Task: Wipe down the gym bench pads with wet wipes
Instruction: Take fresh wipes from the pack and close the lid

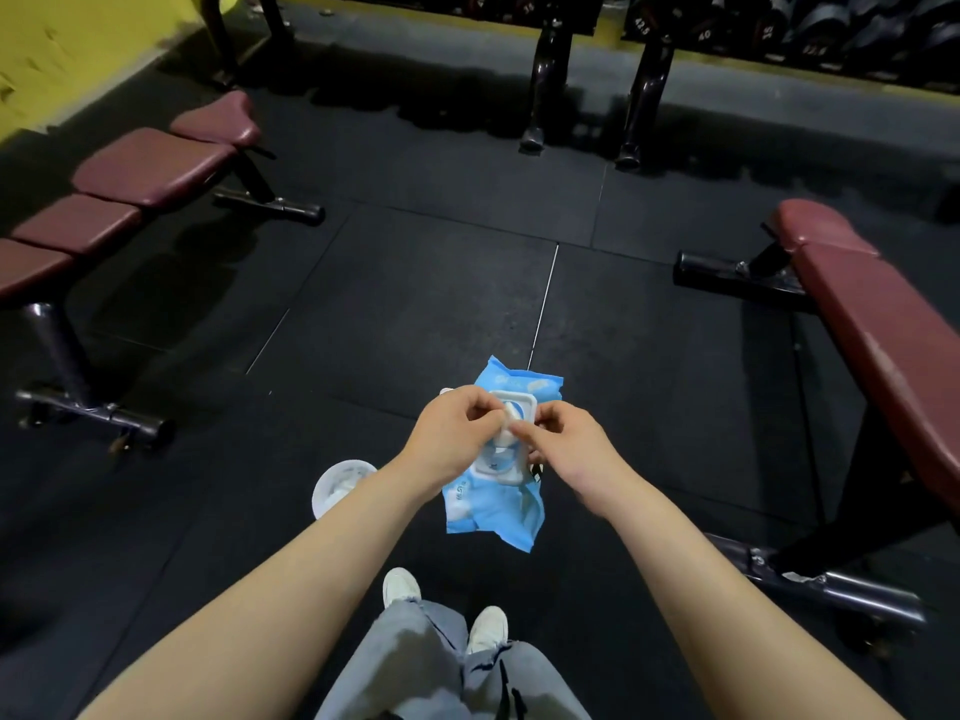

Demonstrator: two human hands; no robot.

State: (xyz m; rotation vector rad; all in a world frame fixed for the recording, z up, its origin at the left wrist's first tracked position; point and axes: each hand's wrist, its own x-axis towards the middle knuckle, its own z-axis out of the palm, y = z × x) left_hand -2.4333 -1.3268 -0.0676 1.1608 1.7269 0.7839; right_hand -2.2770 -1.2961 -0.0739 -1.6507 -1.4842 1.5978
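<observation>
Wipes pack (498,504), maroon bench (883,324), black floor (415,283)

Black rubber floor tiles (441,283) carry a maroon-padded bench (119,194) at left, another maroon bench (878,324) at right, the dumbbell rack's legs (644,101) beyond, a white container (337,485) and the person's white shoes (400,587).
</observation>
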